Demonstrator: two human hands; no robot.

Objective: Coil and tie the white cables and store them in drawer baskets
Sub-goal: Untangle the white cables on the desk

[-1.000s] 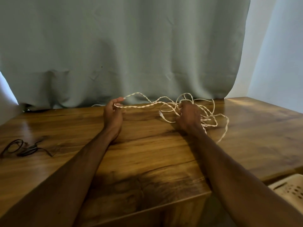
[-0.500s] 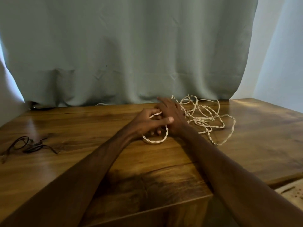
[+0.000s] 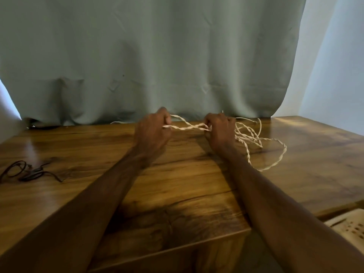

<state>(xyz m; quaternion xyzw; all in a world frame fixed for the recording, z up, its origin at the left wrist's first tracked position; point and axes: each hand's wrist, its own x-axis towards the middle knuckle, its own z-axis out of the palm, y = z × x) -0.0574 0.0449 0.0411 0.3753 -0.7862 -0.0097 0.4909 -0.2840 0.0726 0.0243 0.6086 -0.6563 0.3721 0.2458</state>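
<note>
The white cable (image 3: 187,127) is clasped crosswise between left grip (image 3: 152,133) and right grip (image 3: 218,132), its slack (image 3: 254,138) laid beside the right.

Both hands are near the far edge of the table (image 3: 177,186), fingers curled round the cable (image 3: 187,127). The left hand (image 3: 152,132) pinches one end of a short stretched span and the right hand (image 3: 219,132) grips the other. Beyond the right hand the rest of it lies loosely heaped on the top, with one wide loop reaching toward the right edge. A black cord (image 3: 25,171) lies by the left edge. A curtain (image 3: 147,56) hangs along the far edge, and a basket (image 3: 348,227) shows below the near right corner.
</note>
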